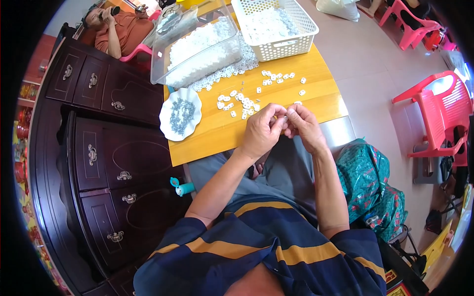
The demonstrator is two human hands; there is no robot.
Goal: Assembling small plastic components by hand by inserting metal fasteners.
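Over the front edge of the wooden table (207,143), my left hand (261,130) and my right hand (305,129) meet, fingertips pinched together. A tiny pale piece seems to sit between them, mostly hidden by the fingers. Just beyond my hands, small white plastic pieces with holes (246,102) lie scattered, with another loose group (269,77) farther back. To the left stands a white wavy-rimmed dish (165,117) holding many small grey metal parts (181,115), too small to name.
A clear plastic bin (159,64) and a white perforated basket (284,51), both filled with white pieces, stand at the back. Dark drawers (89,133) line the left. Green bags (363,170) and a red chair (434,116) are at right. Another person (123,32) sits far left.
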